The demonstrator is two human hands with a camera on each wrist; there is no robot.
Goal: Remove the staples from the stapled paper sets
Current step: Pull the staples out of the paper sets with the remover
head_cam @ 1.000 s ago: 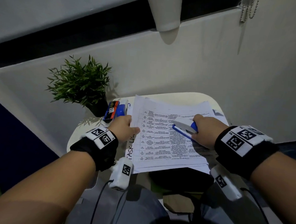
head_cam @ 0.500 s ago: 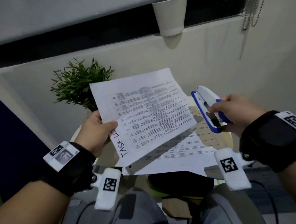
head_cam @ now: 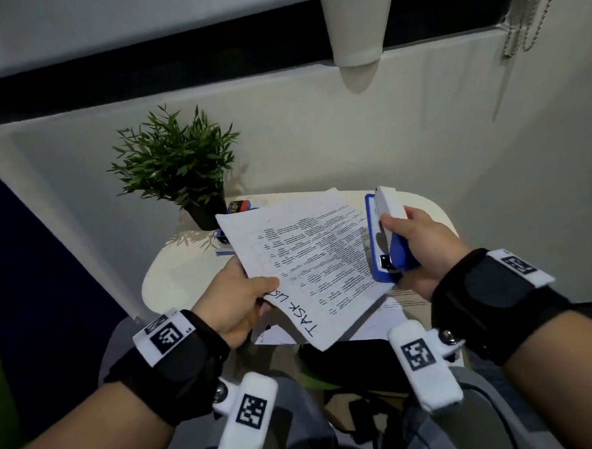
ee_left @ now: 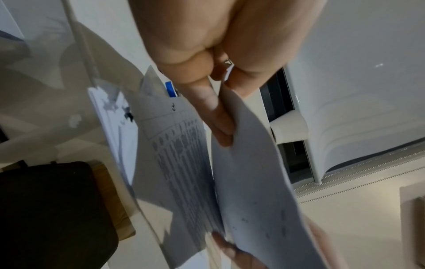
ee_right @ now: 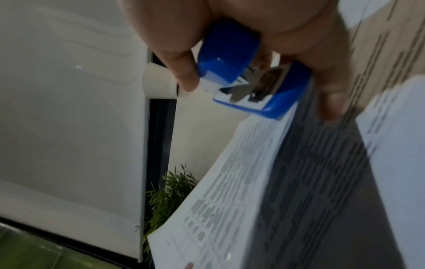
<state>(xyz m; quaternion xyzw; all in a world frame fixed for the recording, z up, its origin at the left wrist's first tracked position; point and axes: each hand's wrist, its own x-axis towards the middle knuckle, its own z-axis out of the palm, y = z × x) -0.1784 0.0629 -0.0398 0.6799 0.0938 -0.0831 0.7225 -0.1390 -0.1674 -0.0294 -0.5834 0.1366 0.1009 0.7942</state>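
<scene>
Head view: the left hand [head_cam: 239, 300] pinches a stapled paper set [head_cam: 313, 259] by its near corner, thumb on top, lifting it off the bench [head_cam: 182, 270]. Just right of it, the right hand [head_cam: 423, 251] is curled round a blue and white stapler [head_cam: 386, 236], whose near end touches the set's right edge. More sheets [head_cam: 404, 298] lie under the hands. Beyond the left hand stands a potted plant [head_cam: 174, 166].

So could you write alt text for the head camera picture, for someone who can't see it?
Seen from above, a left hand pinches a printed paper set over a small white table, while the right hand grips a blue and white stapler beside it. A potted plant stands behind.
</scene>
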